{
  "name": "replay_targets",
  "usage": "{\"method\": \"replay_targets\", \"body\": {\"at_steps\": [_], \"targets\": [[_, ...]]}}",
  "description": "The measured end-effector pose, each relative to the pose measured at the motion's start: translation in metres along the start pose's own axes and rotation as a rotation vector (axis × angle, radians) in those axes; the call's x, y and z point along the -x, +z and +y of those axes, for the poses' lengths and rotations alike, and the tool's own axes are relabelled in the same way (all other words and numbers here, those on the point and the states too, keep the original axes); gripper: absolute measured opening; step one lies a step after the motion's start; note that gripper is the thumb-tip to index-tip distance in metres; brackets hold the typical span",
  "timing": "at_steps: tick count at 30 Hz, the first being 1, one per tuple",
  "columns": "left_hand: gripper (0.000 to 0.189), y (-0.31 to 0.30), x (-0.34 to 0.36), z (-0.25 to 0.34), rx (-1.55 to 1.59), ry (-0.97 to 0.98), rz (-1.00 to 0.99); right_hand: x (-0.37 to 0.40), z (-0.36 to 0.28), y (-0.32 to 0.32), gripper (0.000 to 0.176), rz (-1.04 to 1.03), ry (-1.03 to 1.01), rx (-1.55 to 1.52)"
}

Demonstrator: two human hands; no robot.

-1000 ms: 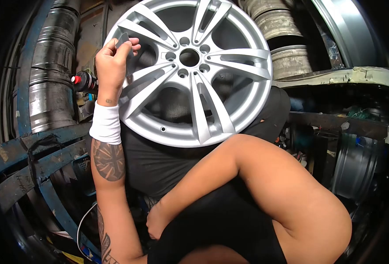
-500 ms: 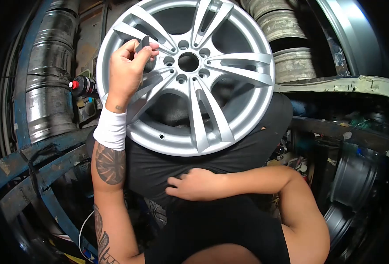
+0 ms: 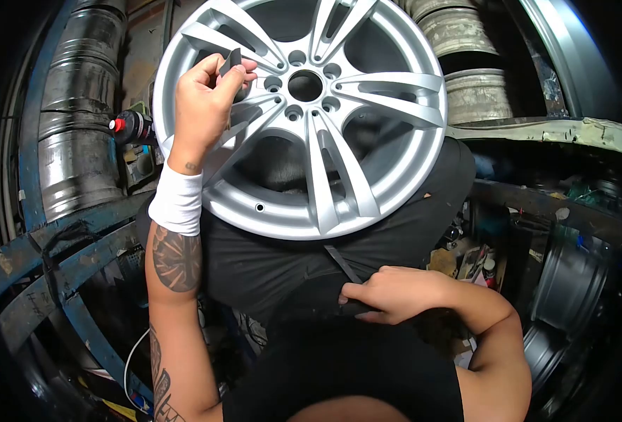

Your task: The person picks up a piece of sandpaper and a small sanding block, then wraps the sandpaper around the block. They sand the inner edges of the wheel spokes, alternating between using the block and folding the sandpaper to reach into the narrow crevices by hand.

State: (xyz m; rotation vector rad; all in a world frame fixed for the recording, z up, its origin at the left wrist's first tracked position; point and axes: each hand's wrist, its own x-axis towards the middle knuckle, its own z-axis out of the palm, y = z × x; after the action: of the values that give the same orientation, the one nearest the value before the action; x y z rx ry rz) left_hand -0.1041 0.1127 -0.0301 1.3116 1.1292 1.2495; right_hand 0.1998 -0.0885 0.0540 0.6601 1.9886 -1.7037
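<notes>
A silver alloy wheel with paired spokes lies across my lap on dark trousers. My left hand, above the wheel's left spokes, pinches a small dark flat piece between thumb and fingers. Below the wheel's lower rim, my right hand is closed on one end of a thin dark flat strip. The strip slants up and left toward the rim, over the trousers. What lies inside the right hand's fingers is hidden.
Metal wheel barrels are stacked at the left, and more rims stand at the upper right. A dark bottle with a red cap is just left of the wheel. Blue metal frames and cluttered shelves surround me.
My right hand has moved right and now grips a thin dark strip that was not visible before. The wheel has shifted slightly up in view. My left hand keeps its pinch.
</notes>
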Motion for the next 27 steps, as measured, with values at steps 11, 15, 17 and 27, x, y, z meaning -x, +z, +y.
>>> {"method": "replay_targets", "body": {"at_steps": [11, 15, 17, 27], "targets": [[0.027, 0.011, 0.005, -0.009, -0.004, -0.031, -0.060, 0.059, 0.079, 0.071, 0.053, -0.041, 0.164, -0.774], [0.034, 0.013, 0.003, -0.012, 0.046, -0.155, -0.101, 0.091, 0.072, 0.090, 0.030, 0.002, 0.028, -0.848], [0.013, 0.018, -0.001, -0.010, 0.144, -0.227, -0.184, 0.074, 0.073, 0.090, 0.027, 0.068, -0.026, -1.000], [0.043, 0.041, 0.002, 0.016, 0.640, -0.554, -0.554, -0.010, 0.021, -0.082, 0.054, 1.232, -0.204, 0.057]]}}
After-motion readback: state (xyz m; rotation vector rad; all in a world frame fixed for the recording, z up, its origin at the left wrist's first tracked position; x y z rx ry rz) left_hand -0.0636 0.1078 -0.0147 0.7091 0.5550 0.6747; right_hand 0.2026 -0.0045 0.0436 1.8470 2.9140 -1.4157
